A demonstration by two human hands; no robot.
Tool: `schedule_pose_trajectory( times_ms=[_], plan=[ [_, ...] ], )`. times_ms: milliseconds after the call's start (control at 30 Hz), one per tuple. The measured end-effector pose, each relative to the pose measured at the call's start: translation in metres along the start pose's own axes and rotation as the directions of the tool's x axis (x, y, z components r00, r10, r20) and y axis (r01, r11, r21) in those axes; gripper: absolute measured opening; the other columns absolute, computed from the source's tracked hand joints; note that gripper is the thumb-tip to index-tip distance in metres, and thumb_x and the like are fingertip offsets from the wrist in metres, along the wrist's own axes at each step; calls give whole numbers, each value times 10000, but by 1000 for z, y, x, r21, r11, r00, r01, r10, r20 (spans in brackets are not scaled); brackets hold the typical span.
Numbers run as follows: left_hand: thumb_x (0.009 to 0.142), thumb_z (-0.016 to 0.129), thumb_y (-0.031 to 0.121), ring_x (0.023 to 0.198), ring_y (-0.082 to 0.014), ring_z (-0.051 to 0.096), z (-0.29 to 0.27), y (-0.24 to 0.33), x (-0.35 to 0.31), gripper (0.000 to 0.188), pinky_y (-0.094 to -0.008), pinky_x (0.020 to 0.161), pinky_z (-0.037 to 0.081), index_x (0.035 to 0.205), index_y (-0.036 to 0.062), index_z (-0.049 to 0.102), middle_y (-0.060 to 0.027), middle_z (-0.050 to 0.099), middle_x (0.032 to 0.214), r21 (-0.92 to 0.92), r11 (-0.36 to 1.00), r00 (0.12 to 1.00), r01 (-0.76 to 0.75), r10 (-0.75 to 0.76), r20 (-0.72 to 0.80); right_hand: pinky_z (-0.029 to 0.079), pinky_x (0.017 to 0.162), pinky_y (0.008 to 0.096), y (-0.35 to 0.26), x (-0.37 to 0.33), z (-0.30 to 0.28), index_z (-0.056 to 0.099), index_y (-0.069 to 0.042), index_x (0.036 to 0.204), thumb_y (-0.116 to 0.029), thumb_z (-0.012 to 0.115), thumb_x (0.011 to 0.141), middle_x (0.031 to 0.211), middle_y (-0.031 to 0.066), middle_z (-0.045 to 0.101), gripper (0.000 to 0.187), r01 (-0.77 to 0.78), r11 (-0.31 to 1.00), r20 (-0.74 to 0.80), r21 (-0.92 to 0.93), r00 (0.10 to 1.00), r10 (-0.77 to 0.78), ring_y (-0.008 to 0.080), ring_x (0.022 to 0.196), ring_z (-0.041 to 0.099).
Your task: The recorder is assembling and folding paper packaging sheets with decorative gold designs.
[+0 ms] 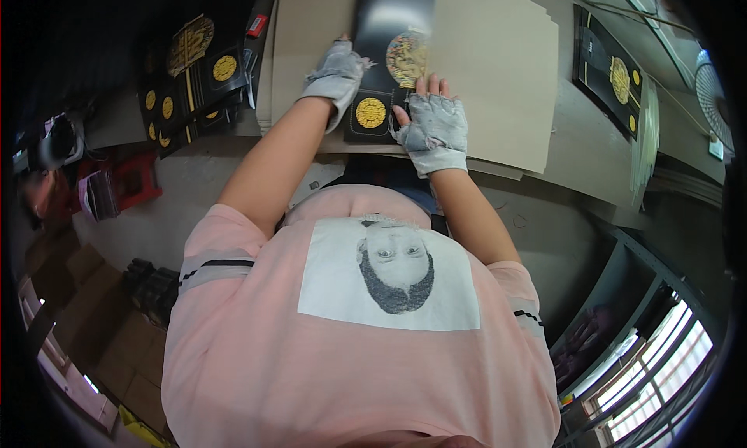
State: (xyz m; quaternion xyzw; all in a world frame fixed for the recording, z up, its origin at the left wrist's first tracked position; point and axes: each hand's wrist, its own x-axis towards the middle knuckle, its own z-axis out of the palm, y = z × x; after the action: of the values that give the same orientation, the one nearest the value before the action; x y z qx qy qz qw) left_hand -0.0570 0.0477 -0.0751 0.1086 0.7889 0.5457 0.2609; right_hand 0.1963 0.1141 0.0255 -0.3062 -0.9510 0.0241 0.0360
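Note:
In front of me lies a long black printed sheet (381, 82) with a round gold medallion and a larger colourful round picture. It rests on a stack of tan cardboard boards (498, 66). My left hand (336, 74), in a worn grey fingerless glove, lies along the sheet's left edge, thumb apart and toward the sheet. Gloved the same way, my right hand (433, 129) rests flat at the sheet's right edge, bare fingertips spread beside the colourful picture. Neither hand is wrapped round anything.
More black and gold printed sheets (187, 74) are piled at the left, near a small red object (257, 25). Another black printed stack (611, 74) stands at the right, with a white fan (712, 98) beyond. A red plastic stool (140, 185) stands lower left.

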Motion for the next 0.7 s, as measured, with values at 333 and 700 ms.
schedule_pose_trajectory(
  times_ms=[333,700],
  plan=[
    [1078,539,193,957,-237,657,-12,0,-9,506,-327,783,558,1576,187,443,-93,560,1194,-144,986,987,-80,99,127,407,1162,457,168,-59,-24,587,6,1398,-577,592,947,1443,239,582,737,-592,759,9,-269,787,617,391,1406,492],
    [1036,572,156,887,-205,660,-48,9,-10,497,-331,792,557,1527,151,502,-94,640,1053,354,901,967,-251,217,134,497,1057,500,183,-14,-38,691,3,1207,-542,788,813,1282,282,659,679,-724,681,173,-108,661,730,435,1272,589]
  ],
)
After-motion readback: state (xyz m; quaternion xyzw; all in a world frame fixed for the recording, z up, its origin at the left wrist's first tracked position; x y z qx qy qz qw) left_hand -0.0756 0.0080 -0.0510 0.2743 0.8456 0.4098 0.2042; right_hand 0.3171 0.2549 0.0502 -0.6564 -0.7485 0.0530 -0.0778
